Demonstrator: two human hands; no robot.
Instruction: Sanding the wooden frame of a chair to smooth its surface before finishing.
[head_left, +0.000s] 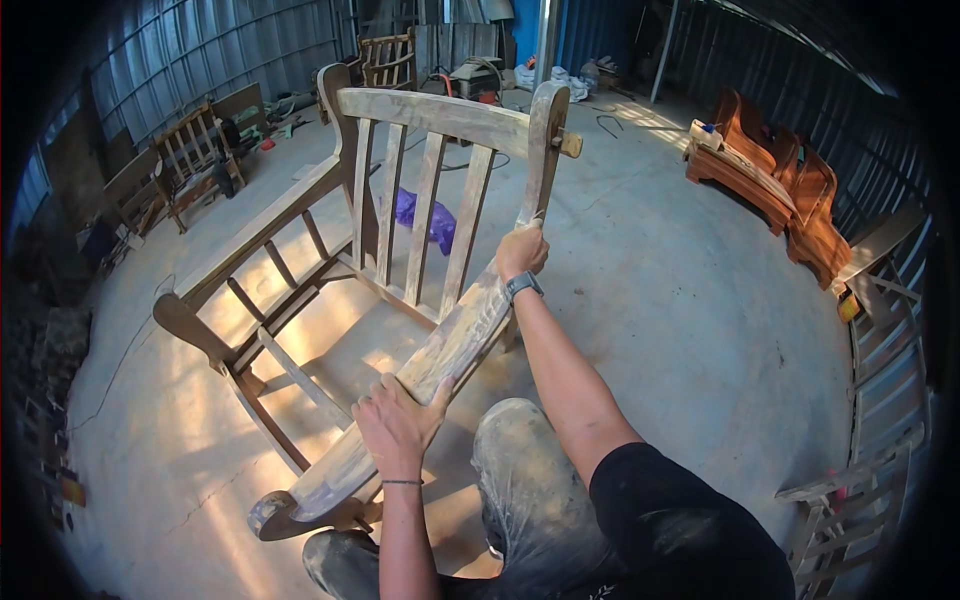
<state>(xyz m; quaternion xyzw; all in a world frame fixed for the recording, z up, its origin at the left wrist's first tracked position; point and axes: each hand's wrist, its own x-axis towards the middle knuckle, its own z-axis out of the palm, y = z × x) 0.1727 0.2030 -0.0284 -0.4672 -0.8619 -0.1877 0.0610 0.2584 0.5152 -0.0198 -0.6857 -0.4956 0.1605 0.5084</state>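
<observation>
An unfinished wooden armchair frame with a slatted back stands tilted before me, its seat open to the floor. My left hand grips the near armrest at about its middle, thumb on one side and fingers over the other. At the rear end of that armrest, my right hand is closed around the place where it meets the back post; its fingertips are partly hidden. A small wood block sticks out from the side of this post. The front end of the armrest curls into a scroll.
Carved reddish-brown wooden furniture stands at the right. More slatted frames lie at the lower right and stand at the left. A purple bag lies on the floor behind the chair back, with a machine farther off.
</observation>
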